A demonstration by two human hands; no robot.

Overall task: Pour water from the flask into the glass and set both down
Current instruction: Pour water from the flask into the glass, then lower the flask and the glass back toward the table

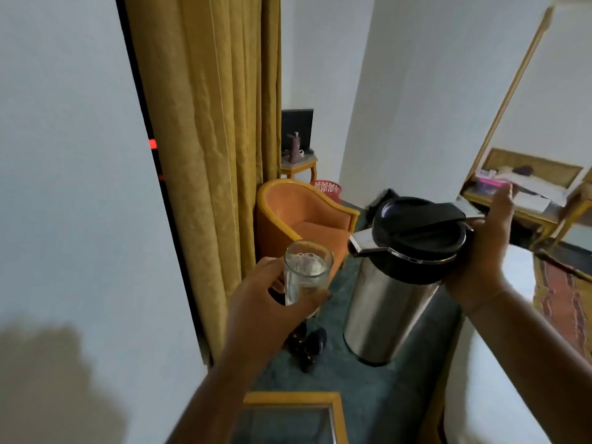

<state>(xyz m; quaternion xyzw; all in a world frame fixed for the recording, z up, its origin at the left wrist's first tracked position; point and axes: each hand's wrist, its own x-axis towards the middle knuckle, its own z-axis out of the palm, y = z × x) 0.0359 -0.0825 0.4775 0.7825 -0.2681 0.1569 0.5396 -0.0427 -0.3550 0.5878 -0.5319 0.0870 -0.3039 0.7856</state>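
A steel flask (387, 302) with a black lid and a short spout is held in the air, tilted slightly left, with my right hand (483, 251) gripping its handle side. My left hand (266, 302) holds a clear glass (306, 274) upright, just left of the spout and a little below it. Water with bubbles on top fills most of the glass. No stream runs from the spout. Both objects hang above the floor.
A wooden-framed glass-topped table (294, 408) lies at the bottom centre. An orange armchair (301, 216) stands behind the glass, beside a yellow curtain (205, 155). Dark shoes (307, 344) lie on the green carpet. A white bed (499, 363) lies on the right.
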